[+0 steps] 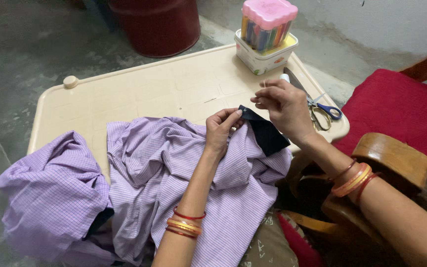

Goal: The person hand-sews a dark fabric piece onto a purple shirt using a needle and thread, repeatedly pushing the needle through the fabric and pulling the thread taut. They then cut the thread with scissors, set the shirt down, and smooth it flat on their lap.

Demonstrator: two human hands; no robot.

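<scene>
A lilac checked garment [154, 173] lies crumpled over a cream plastic table [139, 86] and hangs off its near edge. A dark navy fabric patch [265, 133] rests on the garment near its upper right part. My left hand [221, 128] pinches the patch's upper corner against the lilac cloth. My right hand [285, 106] hovers just right of it, thumb and fingers pinched together as if on a thin needle, which is too small to see clearly. Both wrists wear red and orange bangles.
Scissors with blue handles [322, 106] lie at the table's right edge behind my right hand. A white box with a pink-lidded jar of coloured spools [267, 34] stands at the far corner. A red bucket [156, 24] is on the floor beyond; a wooden chair with a red cushion [401, 116] is at right.
</scene>
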